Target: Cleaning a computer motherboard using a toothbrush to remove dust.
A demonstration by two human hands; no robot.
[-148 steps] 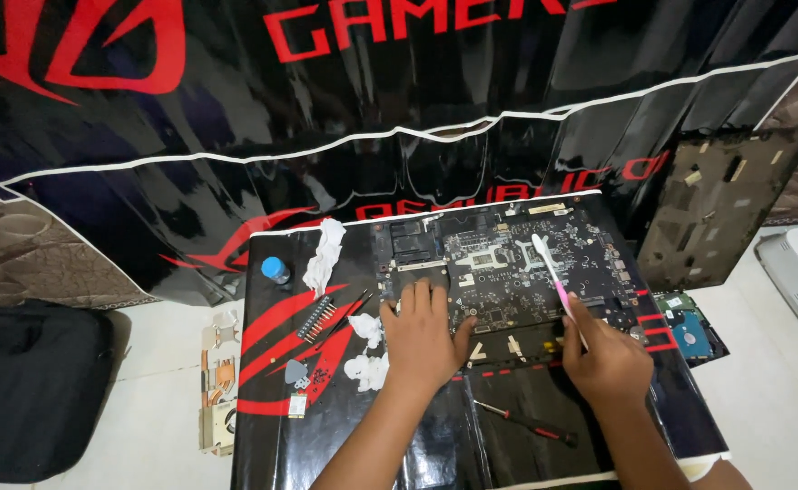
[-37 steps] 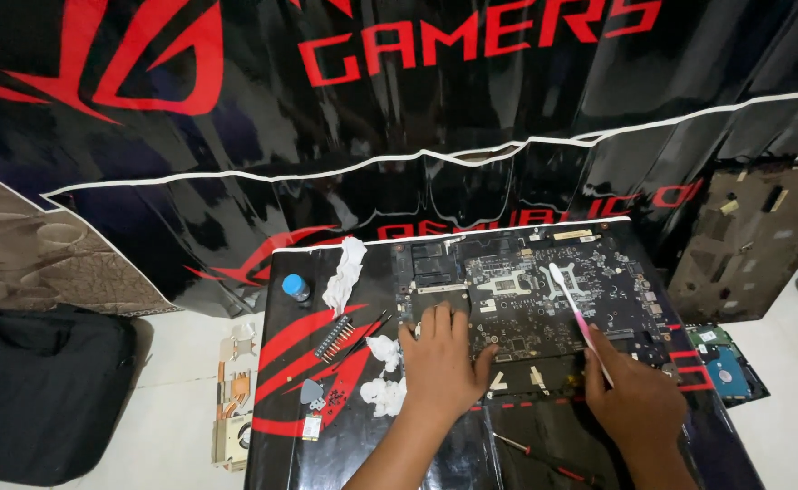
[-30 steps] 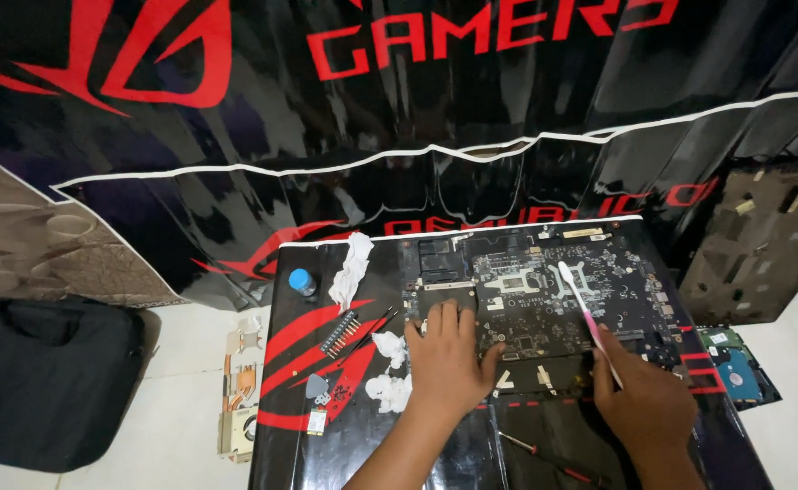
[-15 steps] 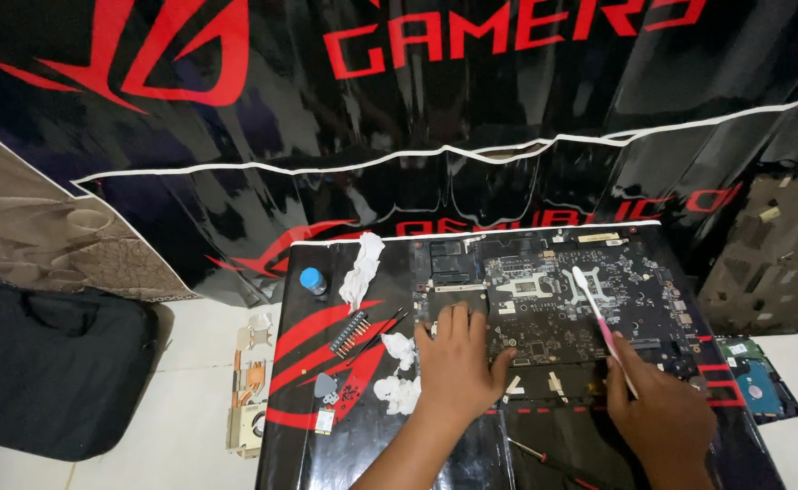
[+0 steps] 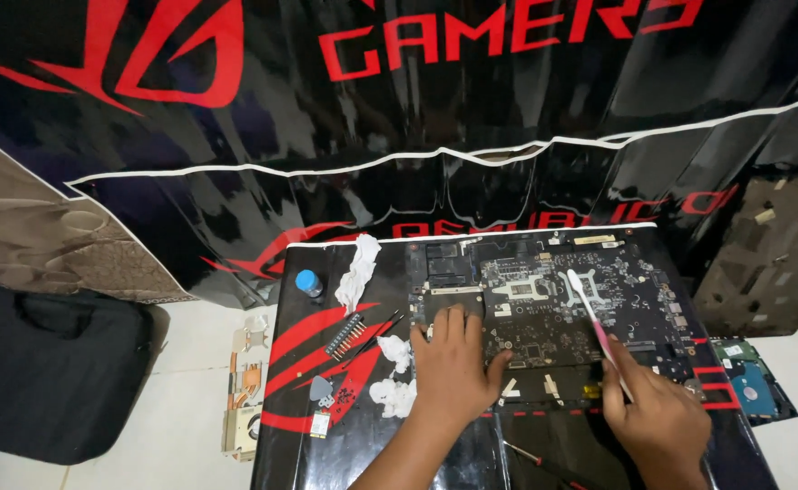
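- on the mat (image 5: 308,349), a black one with red shapes, lies the board (image 5: 544,304), a bare dark laptop circuit board taking up the mat's far right half; everything below is placed from this board.
- behind the board hangs a black banner (image 5: 399,118) with red lettering; to its right leans a brown panel (image 5: 767,259), and just past its near right corner lies a drive (image 5: 751,386) with a blue label.
- far left of the board sits a black bag (image 5: 49,372) on the pale floor.
- left hand (image 5: 453,367): spread flat, palm down, fingers on the board's near left part, pressing it still and holding nothing.
- right hand (image 5: 658,422): at the board's near right edge, closed round the pink handle of a brush (image 5: 594,322) whose white head rests near the board's middle, beside the square chip area.
- left of the board lie white wipes (image 5: 358,272), more crumpled ones near the left hand, a blue cap (image 5: 307,282) and a row of bits (image 5: 344,336).
- step in hand, as i judge it: brushing the board clean around the central chips while the other hand steadies it.
- the next stroke calls for light, short sweeps, keeping the bristles off small parts and the board pinned.
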